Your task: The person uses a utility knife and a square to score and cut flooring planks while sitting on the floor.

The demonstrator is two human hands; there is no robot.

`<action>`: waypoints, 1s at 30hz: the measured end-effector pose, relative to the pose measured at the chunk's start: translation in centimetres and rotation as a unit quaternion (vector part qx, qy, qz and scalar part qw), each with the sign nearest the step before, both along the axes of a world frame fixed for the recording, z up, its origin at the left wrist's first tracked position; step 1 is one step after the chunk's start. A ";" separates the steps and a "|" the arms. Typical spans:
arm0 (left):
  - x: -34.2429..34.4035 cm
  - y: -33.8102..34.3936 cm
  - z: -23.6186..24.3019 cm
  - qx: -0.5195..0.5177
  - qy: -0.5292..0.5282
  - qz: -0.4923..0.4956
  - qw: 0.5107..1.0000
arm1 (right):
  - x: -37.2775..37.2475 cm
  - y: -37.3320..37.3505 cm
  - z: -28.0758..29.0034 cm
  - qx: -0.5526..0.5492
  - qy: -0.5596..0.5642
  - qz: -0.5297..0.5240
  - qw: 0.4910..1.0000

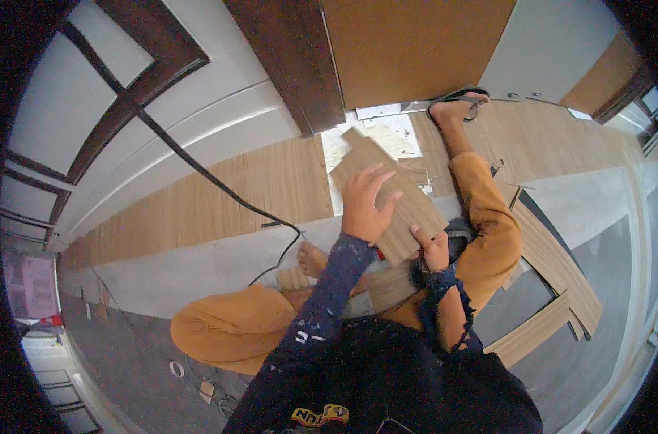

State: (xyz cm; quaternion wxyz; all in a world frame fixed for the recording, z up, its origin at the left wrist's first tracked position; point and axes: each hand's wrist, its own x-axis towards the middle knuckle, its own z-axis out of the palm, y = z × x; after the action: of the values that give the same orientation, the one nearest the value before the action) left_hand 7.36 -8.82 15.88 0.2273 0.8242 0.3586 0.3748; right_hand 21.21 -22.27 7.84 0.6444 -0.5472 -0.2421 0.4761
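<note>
Notched plank (410, 220) is at the near side of the bare white patch (404, 136), right hand (436, 251) grip clamped on its edge, left hand (366, 210) spread flat on it; wood flooring (271, 177) laid left of the patch, which seemingly remains to cover.

A yellow patch (319, 415) bearing dark lettering stands on the black shirt (394, 376).

The plank (408, 220) hides most fingers of the right hand (436, 251). The upper edge cuts off the brown panel (416, 50), the lower the shirt (387, 362).
</note>
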 end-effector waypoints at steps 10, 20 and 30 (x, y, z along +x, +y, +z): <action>-4.8 -3.9 -11.9 -0.223 -0.088 0.161 0.957 | -7.3 6.4 -4.9 -0.004 0.246 -0.143 0.959; -10.9 1.2 -13.0 -0.253 0.120 0.173 0.944 | -14.0 10.5 -9.4 -0.051 0.282 -0.133 0.949; -10.8 2.0 -17.1 -0.219 0.148 0.125 0.956 | -12.0 11.9 -11.8 -0.059 0.337 -0.103 0.934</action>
State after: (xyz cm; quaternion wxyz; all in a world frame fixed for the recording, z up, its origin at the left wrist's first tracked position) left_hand -3.42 -6.80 -1.26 0.2983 0.7491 0.5614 0.1863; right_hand 9.20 -10.40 -3.95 0.7004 -0.4135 0.0748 0.5770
